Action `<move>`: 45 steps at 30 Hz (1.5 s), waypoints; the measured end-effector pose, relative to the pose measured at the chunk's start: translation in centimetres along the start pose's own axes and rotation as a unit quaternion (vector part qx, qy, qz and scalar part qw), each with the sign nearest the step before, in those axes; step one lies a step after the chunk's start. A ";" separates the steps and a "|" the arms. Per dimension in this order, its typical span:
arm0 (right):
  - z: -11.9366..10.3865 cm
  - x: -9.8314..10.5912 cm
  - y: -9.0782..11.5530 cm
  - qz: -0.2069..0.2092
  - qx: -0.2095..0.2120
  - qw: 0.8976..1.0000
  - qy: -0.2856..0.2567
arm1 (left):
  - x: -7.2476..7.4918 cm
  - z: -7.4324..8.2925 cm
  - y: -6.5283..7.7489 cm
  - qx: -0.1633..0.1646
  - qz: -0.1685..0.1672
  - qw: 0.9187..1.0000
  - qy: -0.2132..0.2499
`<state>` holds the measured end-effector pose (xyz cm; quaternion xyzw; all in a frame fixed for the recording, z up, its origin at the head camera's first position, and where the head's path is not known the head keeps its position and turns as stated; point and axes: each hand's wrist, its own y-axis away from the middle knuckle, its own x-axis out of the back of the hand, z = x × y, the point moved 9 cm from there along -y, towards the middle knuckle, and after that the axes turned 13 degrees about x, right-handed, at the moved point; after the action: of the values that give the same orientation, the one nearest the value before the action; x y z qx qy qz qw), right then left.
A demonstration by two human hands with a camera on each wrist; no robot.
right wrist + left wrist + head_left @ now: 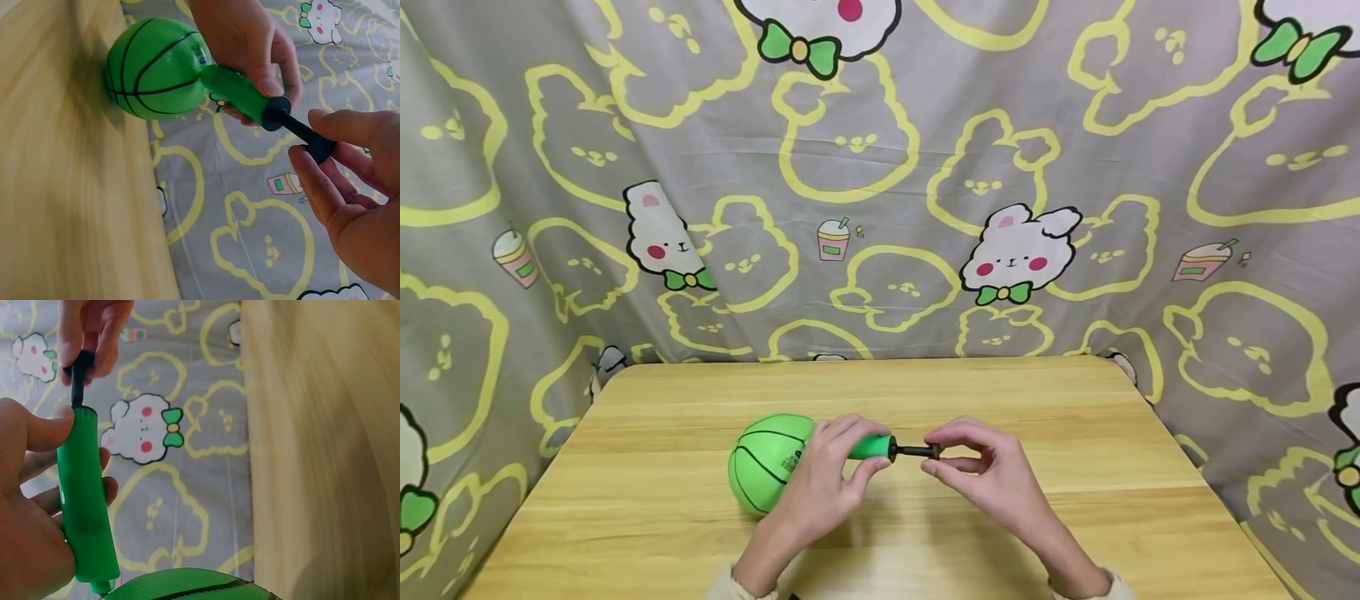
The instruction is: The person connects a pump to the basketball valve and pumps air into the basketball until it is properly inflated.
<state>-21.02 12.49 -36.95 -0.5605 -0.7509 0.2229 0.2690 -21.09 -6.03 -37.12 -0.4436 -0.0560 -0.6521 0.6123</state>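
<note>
A green ball (pixel 758 475) with black seam lines sits on the wooden table. My left hand (pixel 822 483) grips the green barrel of a small hand pump (pixel 871 447), its thumb and fingers curled round it. The pump's far end meets the ball in the right wrist view, and a thin metal tip shows there in the left wrist view. A black plunger rod (pixel 299 130) stands partly out of the barrel. At its outer end, my right hand (pixel 988 471) pinches the black handle (pixel 320 149) between thumb and fingers.
The light wooden table (pixel 1075 417) reaches back to a grey curtain (pixel 895 225) printed with yellow outlines and white cartoon animals. Curtain cloth also hangs along the left and right sides of the table.
</note>
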 end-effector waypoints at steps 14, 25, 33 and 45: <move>-0.9 3.2 -0.3 0.000 -0.007 1.000 0.021 | 1.4 -1.4 -0.6 0.020 0.011 1.000 0.006; -1.4 4.3 -0.4 0.002 0.008 1.000 0.014 | 1.3 -1.5 -0.6 0.026 0.012 1.000 0.012; -0.6 3.5 -0.2 0.021 -0.005 1.000 0.007 | 1.1 -1.1 -0.5 0.025 0.018 1.000 0.002; 0.6 1.2 0.4 0.049 -0.024 0.998 0.003 | 0.4 -0.4 -0.1 0.019 0.017 1.000 -0.006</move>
<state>-21.44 13.73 -37.47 -0.6037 -0.7268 0.2162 0.2461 -21.33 -6.50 -37.06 -0.4371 -0.0645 -0.6372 0.6314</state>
